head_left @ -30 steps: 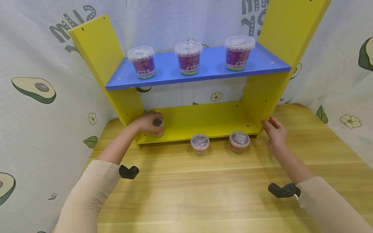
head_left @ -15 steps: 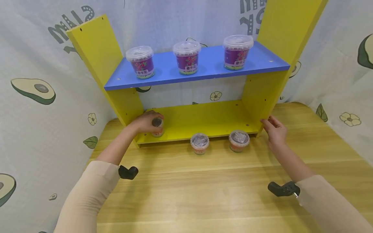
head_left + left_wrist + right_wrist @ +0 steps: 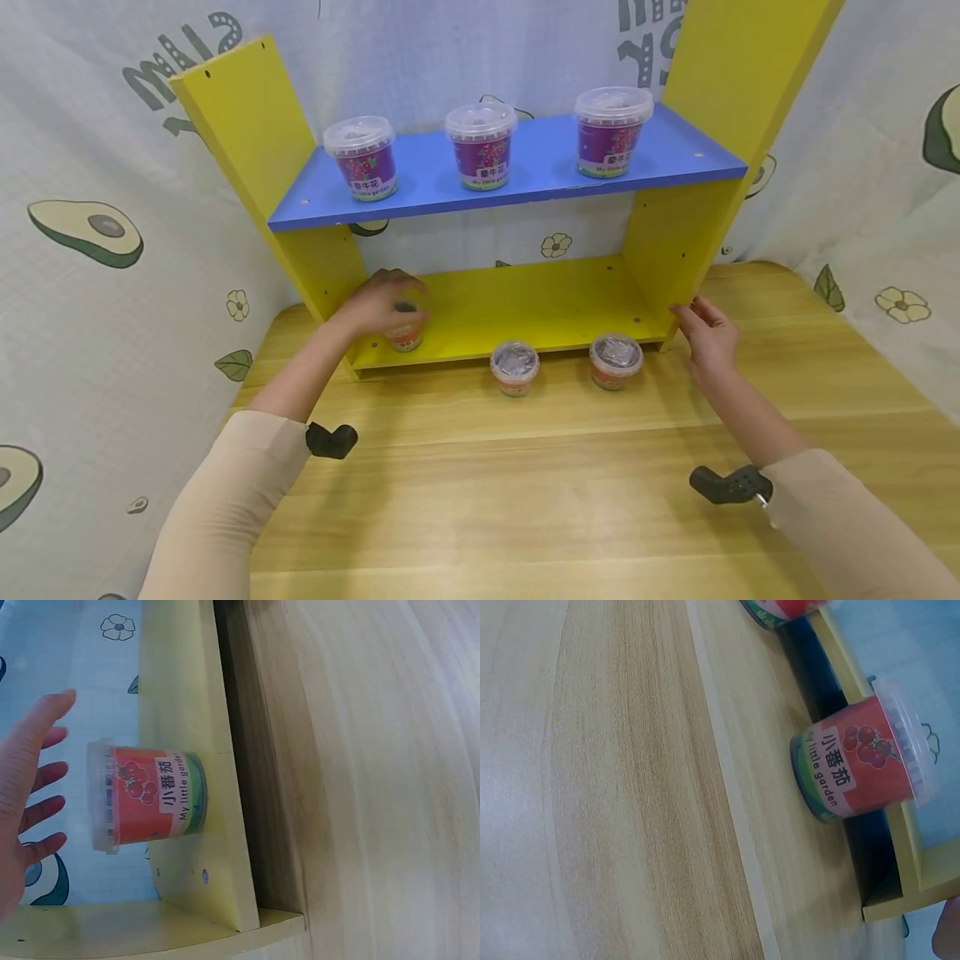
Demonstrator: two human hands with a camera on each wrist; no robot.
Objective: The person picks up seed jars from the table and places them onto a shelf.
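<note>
On the left end of the yellow bottom shelf stands a red-labelled plastic cup (image 3: pixel 154 795) with a clear lid. Around its top, apart from the lid in the left wrist view, is my left hand (image 3: pixel 382 304), fingers spread and holding nothing. My right hand (image 3: pixel 708 337) pinches the lower front edge of the shelf unit's right side panel (image 3: pixel 678 242) between thumb and fingers. Two more red-labelled cups stand on the table before the bottom shelf: a middle cup (image 3: pixel 514 368) and a right cup (image 3: pixel 859 757), the latter closest to my right hand.
Purple-labelled lidded cups stand on the blue upper shelf (image 3: pixel 420 158): a left one (image 3: pixel 363 162), a middle one (image 3: pixel 482 150) and a right one (image 3: pixel 612 137). The yellow left side panel (image 3: pixel 251 125) rises beside my left arm. The unit rests on a wooden table (image 3: pixel 525 500).
My left hand has let go of the cup on the bottom shelf and lifted slightly, its fingers spreading. The cup stays in place. My right hand keeps its hold on the side panel.
</note>
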